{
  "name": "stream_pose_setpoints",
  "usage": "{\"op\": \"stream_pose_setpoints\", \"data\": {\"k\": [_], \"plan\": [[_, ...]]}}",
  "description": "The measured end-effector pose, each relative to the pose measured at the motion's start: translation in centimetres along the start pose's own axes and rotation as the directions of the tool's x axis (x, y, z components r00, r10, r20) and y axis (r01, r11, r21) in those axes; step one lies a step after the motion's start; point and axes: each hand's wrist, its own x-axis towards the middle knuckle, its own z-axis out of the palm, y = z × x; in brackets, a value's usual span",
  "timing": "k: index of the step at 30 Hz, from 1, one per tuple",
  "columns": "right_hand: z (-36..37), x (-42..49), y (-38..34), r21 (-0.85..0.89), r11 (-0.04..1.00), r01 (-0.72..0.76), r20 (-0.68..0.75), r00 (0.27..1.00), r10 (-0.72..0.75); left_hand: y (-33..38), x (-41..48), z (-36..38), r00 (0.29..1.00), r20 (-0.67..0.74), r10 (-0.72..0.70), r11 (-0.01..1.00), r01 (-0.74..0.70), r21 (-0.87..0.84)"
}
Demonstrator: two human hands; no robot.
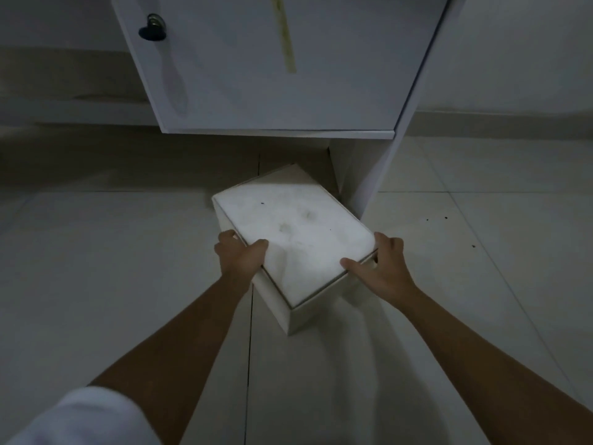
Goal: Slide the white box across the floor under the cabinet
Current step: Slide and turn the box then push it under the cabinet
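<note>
A white box (293,232) with a smudged lid sits on the tiled floor (112,268), turned at an angle. Its far corner reaches the shadowed gap below the white cabinet (272,65). My left hand (239,252) grips the box's near-left edge, thumb on the lid and fingers down the side. My right hand (380,268) holds the near-right edge the same way, thumb resting on the lid. Both forearms stretch forward from the bottom of the view.
The cabinet's side panel (375,184) stands on the floor just right of the box. A key hangs in the lock (152,28) on the cabinet door, and a yellowish tape strip (284,36) runs down it. A white sleeve (86,419) shows bottom left.
</note>
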Motion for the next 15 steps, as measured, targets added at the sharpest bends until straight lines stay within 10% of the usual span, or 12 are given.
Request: {"op": "stream_pose_setpoints", "data": {"k": [7, 11, 15], "plan": [[1.0, -1.0, 0.3, -0.284, 0.925, 0.253, -0.001, 0.964, -0.265, 1.1, 1.7, -0.8, 0.947, 0.315, 0.062, 0.996, -0.037, -0.084], [1.8, 0.1, 0.3, -0.552, 0.764, 0.334, -0.08, 0.891, -0.447, -0.2, 0.4, -1.7, 0.919, 0.343, 0.193, 0.913, -0.297, 0.28], [2.3, 0.7, 0.2, -0.636, 0.699, 0.328, -0.076, 0.874, -0.48, -2.9, -0.7, -1.5, 0.847, 0.391, 0.36, 0.874, -0.453, 0.176]]}}
